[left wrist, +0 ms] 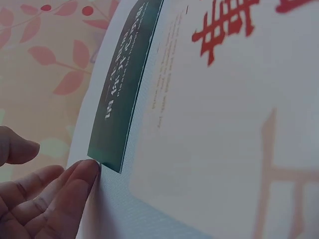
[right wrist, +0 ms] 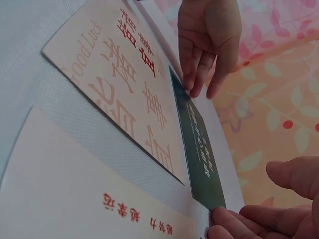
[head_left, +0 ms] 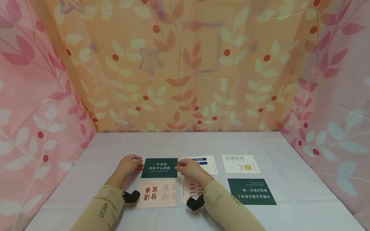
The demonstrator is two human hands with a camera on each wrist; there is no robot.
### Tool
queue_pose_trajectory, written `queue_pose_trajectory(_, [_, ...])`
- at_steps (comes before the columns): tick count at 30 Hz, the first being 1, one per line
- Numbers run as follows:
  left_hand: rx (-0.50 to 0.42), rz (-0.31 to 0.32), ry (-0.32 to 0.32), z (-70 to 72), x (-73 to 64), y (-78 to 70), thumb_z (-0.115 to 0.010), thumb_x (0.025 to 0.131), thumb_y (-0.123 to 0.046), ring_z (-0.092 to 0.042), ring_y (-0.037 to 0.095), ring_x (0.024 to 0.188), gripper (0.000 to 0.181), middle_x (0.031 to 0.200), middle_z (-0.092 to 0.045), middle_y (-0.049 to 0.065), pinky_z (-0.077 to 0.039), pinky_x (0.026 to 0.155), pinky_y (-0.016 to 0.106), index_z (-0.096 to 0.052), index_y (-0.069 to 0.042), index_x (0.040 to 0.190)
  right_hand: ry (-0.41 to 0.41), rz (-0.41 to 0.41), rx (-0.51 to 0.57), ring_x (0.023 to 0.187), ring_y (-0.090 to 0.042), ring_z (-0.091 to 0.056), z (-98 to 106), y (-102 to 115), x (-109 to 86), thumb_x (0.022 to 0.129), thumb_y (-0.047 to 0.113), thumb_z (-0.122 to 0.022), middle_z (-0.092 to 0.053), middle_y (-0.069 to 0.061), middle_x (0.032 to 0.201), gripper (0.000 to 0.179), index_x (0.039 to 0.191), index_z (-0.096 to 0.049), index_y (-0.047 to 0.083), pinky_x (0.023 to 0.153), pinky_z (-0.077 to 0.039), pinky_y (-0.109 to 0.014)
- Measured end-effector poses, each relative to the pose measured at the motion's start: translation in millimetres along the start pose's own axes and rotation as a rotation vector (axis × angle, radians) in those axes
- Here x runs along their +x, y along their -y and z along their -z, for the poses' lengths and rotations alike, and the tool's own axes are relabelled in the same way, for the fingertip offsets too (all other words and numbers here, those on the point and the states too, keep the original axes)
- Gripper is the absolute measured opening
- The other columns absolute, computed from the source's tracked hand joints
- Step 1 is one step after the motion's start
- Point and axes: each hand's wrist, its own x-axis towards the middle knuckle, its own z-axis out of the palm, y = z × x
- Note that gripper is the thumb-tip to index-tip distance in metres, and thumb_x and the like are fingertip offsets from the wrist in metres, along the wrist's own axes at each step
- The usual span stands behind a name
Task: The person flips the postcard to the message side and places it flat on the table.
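Note:
A dark green card (head_left: 159, 173) with white lettering lies flat on the table between the two hands. My left hand (head_left: 129, 165) is at its left edge; in the left wrist view the fingertips (left wrist: 89, 169) meet the card's corner, thumb held apart. At the opposite edge, my right hand (head_left: 193, 169) touches the card with its fingertips (right wrist: 219, 215), the thumb again standing away. Just below lies a pale pink card (head_left: 160, 202) with red characters. Under the right forearm, a card with red letters (head_left: 185, 194) is partly covered.
Right of my right hand is a white card with blue blocks (head_left: 209, 170), partly hidden. Farther right lie a white card with a yellow circle (head_left: 231, 168) and another green card (head_left: 254, 184). Patterned cloth walls (head_left: 179, 122) enclose the white table (head_left: 115, 141).

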Motion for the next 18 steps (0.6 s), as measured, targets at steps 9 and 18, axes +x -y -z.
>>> queue_pose_trajectory(9, [-0.048,0.032,0.023,1.7,0.8,0.0,-0.047,0.094,-0.017,-0.064,0.016,0.07,0.026,0.09,-0.065,0.014,-0.053,0.063,0.026,-0.055,0.003,0.11,0.004,0.003,0.004,0.091,-0.019,-0.059,0.0,-0.1,0.2,0.085,0.036,-0.063,-0.06,-0.004,0.11,0.048,0.125,-0.055,0.009,0.083,-0.05,-0.041])
queue_pose_trajectory(18, [-0.143,0.065,0.052,3.1,0.3,3.2,-0.044,0.095,-0.018,-0.064,0.016,0.072,0.03,0.089,-0.064,0.014,-0.053,0.065,0.027,-0.053,0.005,0.113,0.006,-0.01,0.011,0.092,-0.02,-0.059,-0.7,-0.7,-0.8,0.084,0.036,-0.063,-0.06,-0.004,0.111,0.048,0.124,-0.055,0.01,0.084,-0.049,-0.041])
